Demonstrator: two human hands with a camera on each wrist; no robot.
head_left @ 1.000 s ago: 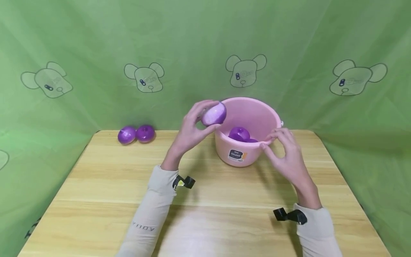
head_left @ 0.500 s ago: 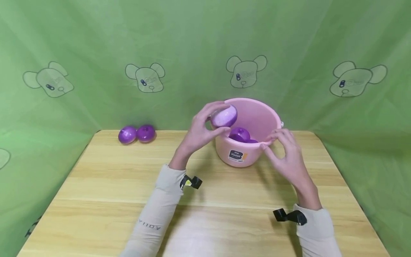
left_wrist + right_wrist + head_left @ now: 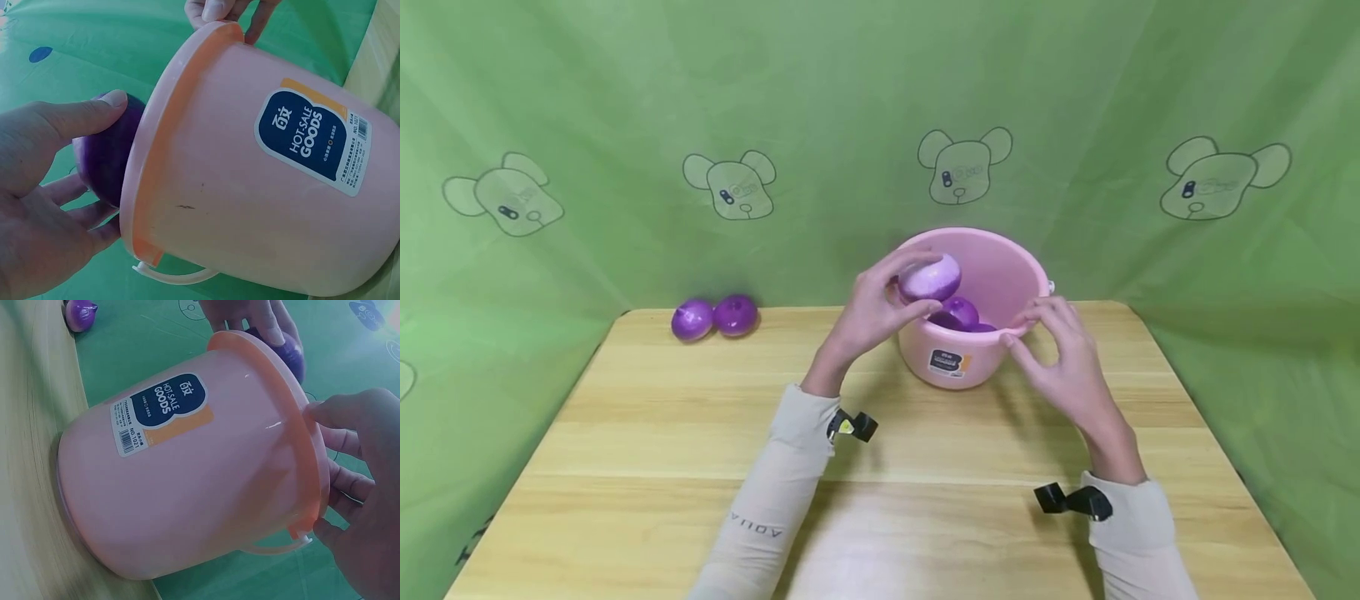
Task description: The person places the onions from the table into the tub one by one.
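Observation:
My left hand (image 3: 876, 312) grips a shiny purple onion (image 3: 931, 278) between thumb and fingers, over the left side of a pink bucket's mouth. In the left wrist view that onion (image 3: 112, 150) is partly hidden behind the rim. The pink bucket (image 3: 951, 358) stands upright on the table, with a dark label on its front. My right hand (image 3: 1067, 358) pinches the bucket's right front rim, thumb outside and fingers inside. Inside the bucket lie purple onions (image 3: 961, 312), partly hidden by the front wall.
Two more purple onions, one (image 3: 692, 320) beside another (image 3: 736, 316), rest at the table's back left. A wooden table (image 3: 700, 433) lies under everything. Behind it hangs a green cloth (image 3: 835, 108) with printed bear heads. The bucket's white handle (image 3: 175, 275) hangs at its side.
My left hand has carried the onion rightward and slightly down, from beside the left rim to over the bucket's mouth. The right hand keeps its pinch on the rim.

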